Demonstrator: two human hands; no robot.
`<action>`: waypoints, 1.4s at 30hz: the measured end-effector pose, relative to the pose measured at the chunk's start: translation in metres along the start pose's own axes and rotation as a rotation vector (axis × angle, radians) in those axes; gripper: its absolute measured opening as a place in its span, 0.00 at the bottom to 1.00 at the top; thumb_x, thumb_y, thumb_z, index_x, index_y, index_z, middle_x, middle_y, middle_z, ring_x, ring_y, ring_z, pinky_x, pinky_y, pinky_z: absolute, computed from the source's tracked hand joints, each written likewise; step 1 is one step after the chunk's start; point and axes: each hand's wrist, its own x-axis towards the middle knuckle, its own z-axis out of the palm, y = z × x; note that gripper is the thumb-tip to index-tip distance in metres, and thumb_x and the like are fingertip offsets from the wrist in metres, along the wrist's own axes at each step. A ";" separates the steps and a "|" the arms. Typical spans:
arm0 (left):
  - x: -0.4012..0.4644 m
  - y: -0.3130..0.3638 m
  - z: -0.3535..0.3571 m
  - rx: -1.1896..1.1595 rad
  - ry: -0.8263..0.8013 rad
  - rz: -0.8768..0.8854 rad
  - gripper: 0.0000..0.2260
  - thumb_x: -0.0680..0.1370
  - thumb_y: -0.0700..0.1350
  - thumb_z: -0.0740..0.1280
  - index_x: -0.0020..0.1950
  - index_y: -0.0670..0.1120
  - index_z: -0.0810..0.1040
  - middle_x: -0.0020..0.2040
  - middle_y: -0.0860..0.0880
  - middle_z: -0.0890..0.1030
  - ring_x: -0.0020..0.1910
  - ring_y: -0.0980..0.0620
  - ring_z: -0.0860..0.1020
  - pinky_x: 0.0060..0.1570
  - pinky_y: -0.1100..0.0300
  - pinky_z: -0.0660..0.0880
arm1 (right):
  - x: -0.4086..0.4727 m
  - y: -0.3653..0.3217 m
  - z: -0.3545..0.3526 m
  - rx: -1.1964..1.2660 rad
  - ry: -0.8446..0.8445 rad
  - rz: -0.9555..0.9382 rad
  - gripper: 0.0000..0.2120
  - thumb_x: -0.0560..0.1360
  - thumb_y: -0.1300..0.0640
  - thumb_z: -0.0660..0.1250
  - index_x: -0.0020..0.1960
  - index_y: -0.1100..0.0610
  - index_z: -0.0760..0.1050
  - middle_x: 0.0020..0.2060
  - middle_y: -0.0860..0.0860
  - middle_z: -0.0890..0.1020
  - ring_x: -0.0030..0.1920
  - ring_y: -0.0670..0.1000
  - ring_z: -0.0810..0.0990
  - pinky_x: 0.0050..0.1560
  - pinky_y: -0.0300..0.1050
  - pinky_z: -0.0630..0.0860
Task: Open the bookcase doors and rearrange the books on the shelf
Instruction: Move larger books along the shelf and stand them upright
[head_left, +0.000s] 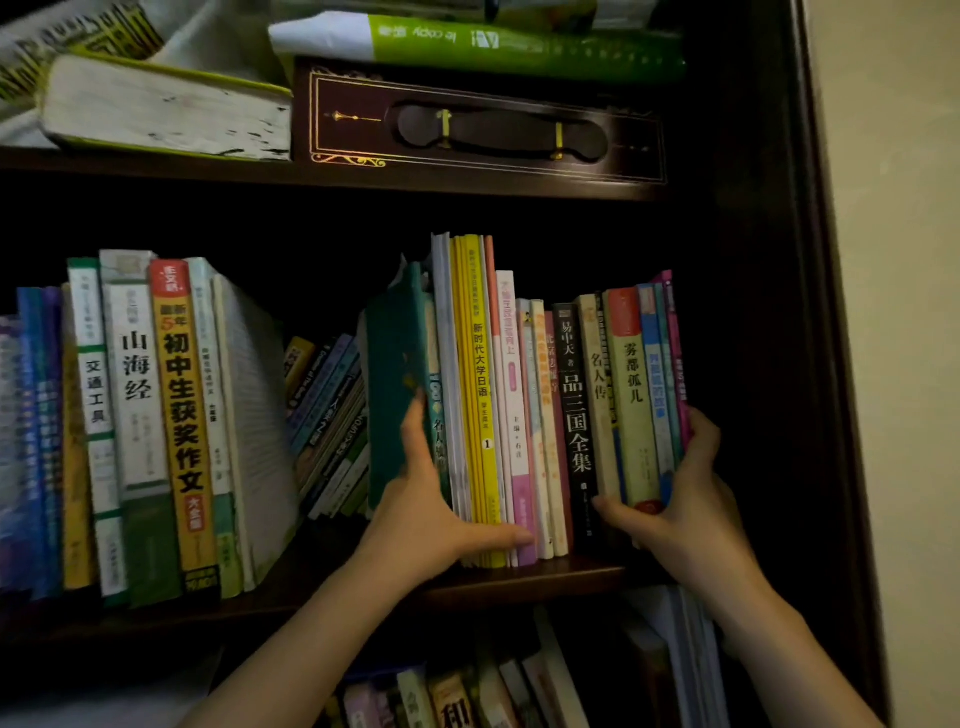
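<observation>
A row of upright books (524, 410) stands on the middle shelf (519, 577) of a dark wooden bookcase. My left hand (426, 499) grips the row's left end, fingers up on a teal book (397, 384) and thumb across the spines' lower edge. My right hand (680, 493) grips the right end, fingers behind a pink book (675, 358) and thumb on the spines. Both hands clamp the row between them. No bookcase door shows in view.
Another upright group (150, 426) fills the shelf's left part, with slanted small books (327, 415) behind the gap. Above lie a thick book (166, 109), a dark box with a handle (478, 124) and a green paper pack (519, 47). The bookcase side panel (810, 312) is close on the right. More books (519, 680) stand below.
</observation>
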 end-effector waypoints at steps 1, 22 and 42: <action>0.000 -0.001 0.000 -0.002 0.008 -0.017 0.62 0.53 0.62 0.79 0.59 0.74 0.25 0.71 0.57 0.64 0.66 0.52 0.70 0.68 0.49 0.66 | -0.001 0.000 -0.001 0.009 -0.010 0.005 0.52 0.64 0.58 0.79 0.74 0.45 0.47 0.59 0.41 0.69 0.58 0.42 0.71 0.49 0.31 0.68; 0.021 -0.007 -0.001 -0.040 -0.023 0.019 0.63 0.49 0.72 0.74 0.70 0.68 0.32 0.73 0.54 0.64 0.67 0.49 0.70 0.67 0.43 0.66 | -0.006 -0.005 -0.004 0.059 0.004 0.030 0.39 0.74 0.53 0.68 0.75 0.44 0.45 0.60 0.37 0.67 0.61 0.37 0.69 0.53 0.28 0.71; 0.013 -0.006 0.002 -0.074 0.166 0.170 0.58 0.49 0.64 0.76 0.61 0.78 0.34 0.76 0.57 0.51 0.74 0.52 0.54 0.71 0.45 0.56 | -0.040 -0.043 -0.011 -0.335 0.258 -0.046 0.41 0.73 0.51 0.69 0.76 0.49 0.45 0.65 0.48 0.68 0.62 0.47 0.71 0.57 0.48 0.77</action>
